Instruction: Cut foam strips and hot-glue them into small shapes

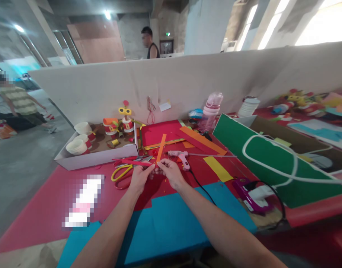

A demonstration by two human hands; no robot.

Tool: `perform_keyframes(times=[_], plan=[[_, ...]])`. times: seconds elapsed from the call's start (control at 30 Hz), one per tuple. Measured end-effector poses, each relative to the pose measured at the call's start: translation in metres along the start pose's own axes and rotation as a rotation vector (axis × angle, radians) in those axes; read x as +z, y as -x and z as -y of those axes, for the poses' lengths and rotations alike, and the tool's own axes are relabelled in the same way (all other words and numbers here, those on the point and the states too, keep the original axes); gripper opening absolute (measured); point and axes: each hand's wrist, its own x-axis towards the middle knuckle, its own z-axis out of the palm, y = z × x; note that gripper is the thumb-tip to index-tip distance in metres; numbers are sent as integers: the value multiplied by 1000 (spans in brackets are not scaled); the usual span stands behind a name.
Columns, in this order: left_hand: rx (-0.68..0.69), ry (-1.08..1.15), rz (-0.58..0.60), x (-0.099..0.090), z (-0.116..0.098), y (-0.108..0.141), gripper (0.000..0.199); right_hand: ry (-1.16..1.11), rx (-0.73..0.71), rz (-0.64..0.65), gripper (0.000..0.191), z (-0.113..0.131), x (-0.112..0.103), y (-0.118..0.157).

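My left hand (140, 176) pinches a red paper strip (131, 162) that points out to the left. Close beside it, fingertips nearly touching, my right hand (171, 172) is closed on an orange paper strip (161, 146) that stands up and away from me. The two strips meet at my fingertips, where my fingers hide the joint. A pink glue gun (182, 157) lies just beyond my right hand, its black cord running toward me. Yellow-handled scissors (122, 172) and a red-handled pair lie left of my left hand.
A shallow box (101, 158) holds paper cups and cup figures at left. Blue sheets (176, 227) lie under my forearms. Right are a yellow strip (219, 168), a purple power strip (250, 199) and a green panel (260, 163). A pink bottle (211, 113) stands behind. Two people are beyond the table.
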Motion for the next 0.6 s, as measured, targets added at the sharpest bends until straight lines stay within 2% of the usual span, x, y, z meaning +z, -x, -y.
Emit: perform_keyframes(times=[0.13, 0.23, 0.37, 0.6], plan=[[-16, 14, -9, 1, 0, 1, 26, 5, -11, -13, 36, 1, 1, 0], [-20, 21, -18, 0, 0, 0, 27, -8, -8, 22, 35, 3, 0, 0], [8, 26, -50, -2, 0, -2, 28, -62, 68, 81, 37, 6, -2, -1], [15, 35, -27, -1, -1, -1, 28, -7, 61, 64, 33, 8, -4, 0]])
